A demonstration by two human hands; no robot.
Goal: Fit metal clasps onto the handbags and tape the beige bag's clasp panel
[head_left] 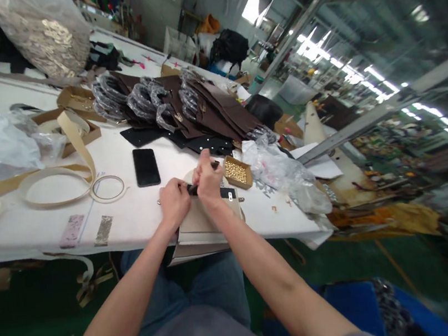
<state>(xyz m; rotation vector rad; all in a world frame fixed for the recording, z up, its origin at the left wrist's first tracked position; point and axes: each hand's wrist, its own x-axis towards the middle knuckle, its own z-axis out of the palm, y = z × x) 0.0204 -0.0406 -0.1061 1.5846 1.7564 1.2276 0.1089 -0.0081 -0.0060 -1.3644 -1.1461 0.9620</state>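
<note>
My left hand (175, 200) is closed, fingertips pinching one end of a dark narrow strip (192, 189) over a beige bag piece (198, 222). Close beside it, my right hand (208, 180) is wrapped around something dark, whose end pokes out past the fingers. Whether this is the same strip, I cannot tell. The beige piece lies at the table's front edge and hangs over it, with a black band and metal fittings on its right side. Just right of my right hand sits a small cardboard box (238, 172) of gold-coloured studs.
A black phone (146, 167) lies left of my hands. Further left are tape rolls (109, 189) and a beige webbing strip (56, 187). Brown bag pieces (214, 105) with plastic-wrapped handles are stacked behind. Clear plastic bags (287, 172) lie at the right, by a metal post (368, 118).
</note>
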